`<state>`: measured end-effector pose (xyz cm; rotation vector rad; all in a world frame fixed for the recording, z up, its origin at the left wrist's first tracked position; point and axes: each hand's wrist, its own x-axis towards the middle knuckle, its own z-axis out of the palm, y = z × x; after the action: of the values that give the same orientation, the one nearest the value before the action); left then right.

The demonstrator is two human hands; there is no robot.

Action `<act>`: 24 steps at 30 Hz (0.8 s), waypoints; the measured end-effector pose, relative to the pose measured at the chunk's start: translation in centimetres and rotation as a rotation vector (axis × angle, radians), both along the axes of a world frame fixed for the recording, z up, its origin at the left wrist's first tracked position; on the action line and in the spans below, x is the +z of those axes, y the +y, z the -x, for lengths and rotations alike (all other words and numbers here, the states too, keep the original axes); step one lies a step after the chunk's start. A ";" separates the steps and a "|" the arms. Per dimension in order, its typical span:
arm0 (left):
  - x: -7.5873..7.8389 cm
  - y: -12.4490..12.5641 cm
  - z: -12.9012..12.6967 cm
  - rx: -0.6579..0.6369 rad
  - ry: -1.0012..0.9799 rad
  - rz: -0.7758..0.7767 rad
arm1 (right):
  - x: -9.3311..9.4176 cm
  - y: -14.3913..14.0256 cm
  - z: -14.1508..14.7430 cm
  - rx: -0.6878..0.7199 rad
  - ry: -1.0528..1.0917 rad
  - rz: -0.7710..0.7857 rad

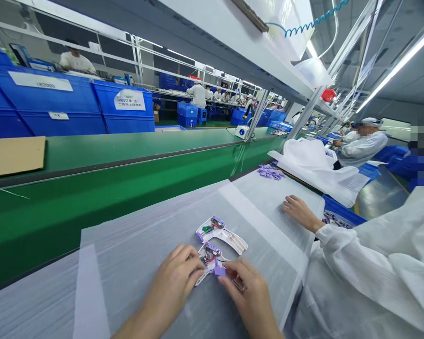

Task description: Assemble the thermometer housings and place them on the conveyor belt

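Two white plastic shells with wires and purple parts lie on a white foam sheet [134,249]. My left hand [175,280] holds the nearer shell [208,258] by its left side. With its fingertips my right hand [245,292] pinches a small purple piece [219,270] against that same shell. The farther shell [221,233] lies untouched just beyond my hands.
A co-worker in white at my right rests a hand [298,212] on the foam. A pile of purple pieces [270,172] lies farther right, a blue bin [341,214] beside the table. A green conveyor [127,169] runs behind; blue crates [56,101] and cardboard [14,155] stand left.
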<state>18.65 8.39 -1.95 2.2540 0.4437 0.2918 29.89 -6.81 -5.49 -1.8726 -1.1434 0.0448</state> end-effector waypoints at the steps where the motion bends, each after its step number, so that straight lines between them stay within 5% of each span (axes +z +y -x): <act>1: -0.3 0.1 0.1 -0.046 0.024 -0.088 | -0.6 -0.1 0.2 -0.025 0.022 0.026; 18: -0.6 0.8 -1.5 -0.155 0.063 -0.308 | -1.7 1.1 1.4 -0.170 -0.038 0.061; 24: -1.3 0.8 -2.1 -0.139 0.068 -0.241 | -1.5 1.2 1.5 -0.155 -0.126 0.078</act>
<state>20.74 9.16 -3.24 2.5231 0.2971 0.2059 28.35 -5.65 -6.97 -2.0527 -1.0909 -0.1191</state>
